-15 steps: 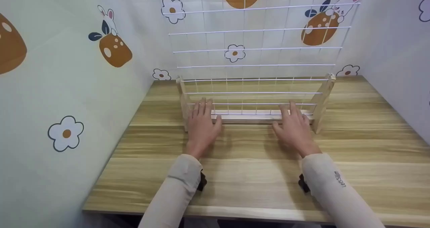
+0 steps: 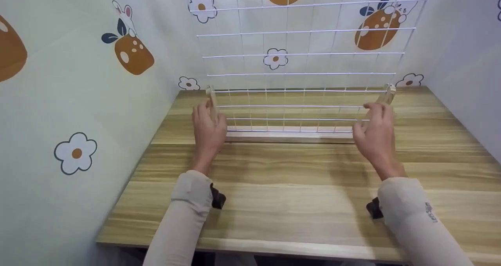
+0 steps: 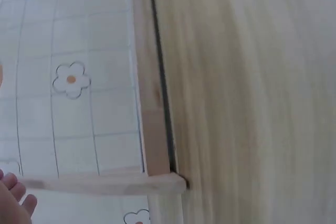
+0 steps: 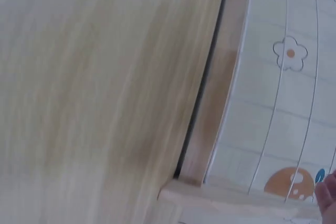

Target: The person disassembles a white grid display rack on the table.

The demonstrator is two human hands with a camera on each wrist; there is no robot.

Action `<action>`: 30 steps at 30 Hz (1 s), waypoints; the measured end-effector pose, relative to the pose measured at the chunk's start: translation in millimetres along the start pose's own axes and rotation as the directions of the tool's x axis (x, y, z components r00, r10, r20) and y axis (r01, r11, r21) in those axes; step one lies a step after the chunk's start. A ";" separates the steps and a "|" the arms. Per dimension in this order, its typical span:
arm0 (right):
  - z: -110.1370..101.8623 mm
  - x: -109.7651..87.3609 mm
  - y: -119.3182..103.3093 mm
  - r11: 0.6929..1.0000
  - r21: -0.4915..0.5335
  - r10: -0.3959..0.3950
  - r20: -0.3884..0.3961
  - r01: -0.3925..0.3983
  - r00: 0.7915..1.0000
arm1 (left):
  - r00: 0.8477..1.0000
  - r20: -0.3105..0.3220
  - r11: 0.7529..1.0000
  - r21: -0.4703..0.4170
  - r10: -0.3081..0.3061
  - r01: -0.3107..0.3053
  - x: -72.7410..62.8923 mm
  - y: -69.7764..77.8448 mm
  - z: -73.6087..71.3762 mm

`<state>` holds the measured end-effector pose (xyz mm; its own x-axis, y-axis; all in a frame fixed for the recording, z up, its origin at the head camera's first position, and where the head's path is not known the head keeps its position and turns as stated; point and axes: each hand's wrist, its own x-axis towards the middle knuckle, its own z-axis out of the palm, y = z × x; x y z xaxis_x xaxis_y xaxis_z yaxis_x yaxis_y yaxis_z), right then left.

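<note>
A white wire grid rack (image 2: 301,106) stands upright on the table, with a wooden bottom bar (image 2: 289,137) and a wooden post at each end. My left hand (image 2: 208,134) holds the left post (image 2: 213,99), fingers on its outer side and thumb on its inner side. Around the right post (image 2: 386,95) are the bent fingers of my right hand (image 2: 375,133), its thumb toward the grid. Both hands hide the lower parts of the posts. In the left wrist view, fingertips (image 3: 16,187) show beside the left post (image 3: 105,184); the right wrist view shows fingertips (image 4: 326,190) by the right post (image 4: 236,199).
The wood-grain table (image 2: 289,191) extends in front of the rack and to both sides. Patterned walls with flowers and rabbits (image 2: 129,101) close in the left, back and right. A dark wrist device (image 2: 217,197) sits under the left cuff, another (image 2: 375,208) under the right.
Both hands have moved outward from the lower wires and bottom bar to the end posts, the left hand going left and the right hand right. The head view has shifted slightly.
</note>
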<state>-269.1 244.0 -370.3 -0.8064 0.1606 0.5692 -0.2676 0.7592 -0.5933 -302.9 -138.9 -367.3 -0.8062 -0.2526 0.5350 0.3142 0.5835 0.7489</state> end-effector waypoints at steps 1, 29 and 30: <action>-4.8 2.6 1.7 1.000 0.011 0.024 -0.026 -0.024 0.999 | 0.999 0.008 0.998 -0.039 -0.042 0.042 3.7 -2.0 -2.7; -20.4 37.2 71.9 0.887 0.275 0.254 0.384 -0.372 0.888 | 0.826 0.531 0.844 -0.341 -0.190 0.414 59.2 -44.0 -15.7; -19.6 38.8 71.8 0.887 0.285 0.243 0.384 -0.365 0.891 | 0.821 0.538 0.852 -0.325 -0.190 0.411 60.7 -43.8 -15.4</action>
<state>-309.2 317.1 -379.7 -0.9859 0.0851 0.1441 -0.0934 0.4348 -0.8957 -357.9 -191.7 -361.7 -0.9915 0.0971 0.0863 0.0996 0.1426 0.9848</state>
